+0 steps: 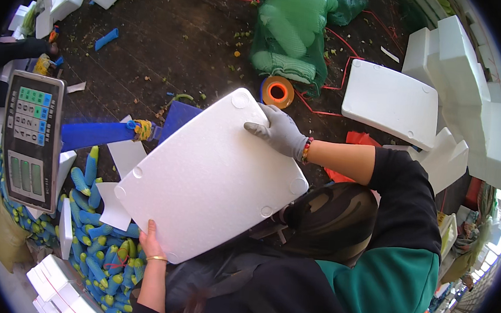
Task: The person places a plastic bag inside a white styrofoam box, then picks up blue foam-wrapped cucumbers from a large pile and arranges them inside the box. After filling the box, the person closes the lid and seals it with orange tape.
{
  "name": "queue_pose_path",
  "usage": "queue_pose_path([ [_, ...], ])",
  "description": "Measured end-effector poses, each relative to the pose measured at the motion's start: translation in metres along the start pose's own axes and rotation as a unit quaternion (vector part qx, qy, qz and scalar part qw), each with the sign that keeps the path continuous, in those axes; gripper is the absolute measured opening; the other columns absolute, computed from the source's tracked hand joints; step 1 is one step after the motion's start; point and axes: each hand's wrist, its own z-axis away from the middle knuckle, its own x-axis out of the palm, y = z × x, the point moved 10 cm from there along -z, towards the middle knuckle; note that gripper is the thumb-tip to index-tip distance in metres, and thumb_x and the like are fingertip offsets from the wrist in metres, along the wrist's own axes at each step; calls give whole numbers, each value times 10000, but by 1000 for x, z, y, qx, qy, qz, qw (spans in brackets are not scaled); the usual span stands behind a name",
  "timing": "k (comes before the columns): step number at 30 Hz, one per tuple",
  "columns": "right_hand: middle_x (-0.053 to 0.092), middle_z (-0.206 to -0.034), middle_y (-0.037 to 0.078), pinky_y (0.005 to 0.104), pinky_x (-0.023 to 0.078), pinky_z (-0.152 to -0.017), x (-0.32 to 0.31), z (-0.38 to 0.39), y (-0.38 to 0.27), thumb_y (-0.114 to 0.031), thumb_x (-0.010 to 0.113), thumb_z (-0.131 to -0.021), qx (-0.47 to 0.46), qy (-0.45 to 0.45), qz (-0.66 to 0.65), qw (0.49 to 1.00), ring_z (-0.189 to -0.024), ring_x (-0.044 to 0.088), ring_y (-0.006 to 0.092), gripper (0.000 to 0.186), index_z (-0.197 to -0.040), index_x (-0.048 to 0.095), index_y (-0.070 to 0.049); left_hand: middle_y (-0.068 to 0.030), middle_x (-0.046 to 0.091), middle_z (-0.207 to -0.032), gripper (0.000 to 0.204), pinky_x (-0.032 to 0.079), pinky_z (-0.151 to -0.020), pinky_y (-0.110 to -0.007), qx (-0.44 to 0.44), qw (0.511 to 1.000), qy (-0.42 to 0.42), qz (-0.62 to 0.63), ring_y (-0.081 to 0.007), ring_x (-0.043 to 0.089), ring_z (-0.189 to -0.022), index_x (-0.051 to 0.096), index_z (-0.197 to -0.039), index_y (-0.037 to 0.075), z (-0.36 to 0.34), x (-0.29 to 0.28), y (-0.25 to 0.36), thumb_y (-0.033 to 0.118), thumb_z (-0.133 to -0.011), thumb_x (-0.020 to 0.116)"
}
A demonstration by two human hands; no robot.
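A white foam box lid (213, 177) with round marks at its corners is held tilted in front of me by both hands. My right hand (276, 132), in a grey glove, grips its upper right edge, thumb on the face and fingers partly behind. Bare, with a bracelet at the wrist, my left hand (152, 243) grips the lower left edge, its fingers partly hidden. Behind the lid, part of a blue scale platform (180, 118) shows, joined to a blue post (93, 135) and a grey display (31, 139).
Long vegetables in blue net sleeves (98, 256) lie piled at lower left. A tape roll (277, 92) and green mesh sacks (289, 36) lie on the dark floor (171, 38). Another white foam piece (390, 103) and stacked foam boxes (468, 85) are at right.
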Motion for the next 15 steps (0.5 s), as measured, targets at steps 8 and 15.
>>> queue_pose_path([
  [8, 605, -1467, 117, 599, 358, -1135, -1, -86, 203, -329, 570, -1046, 86, -98, 630, 765, -1385, 501, 341, 388, -1356, 733, -164, -105, 793, -1131, 542, 566, -960, -387, 99, 981, 16, -165, -283, 735, -1044, 691, -1307, -18, 26, 27, 55, 309, -921, 886],
  [15, 740, -1324, 147, 507, 391, -1144, -39, -25, 189, -498, 662, -950, -1, -224, 641, 734, -1350, 595, 365, 482, -1246, 793, -141, -241, 235, -1769, 841, 239, -1283, -618, 390, 701, -154, -577, -454, 233, -1630, 316, -1692, 81, 131, 163, 73, 378, -951, 581],
])
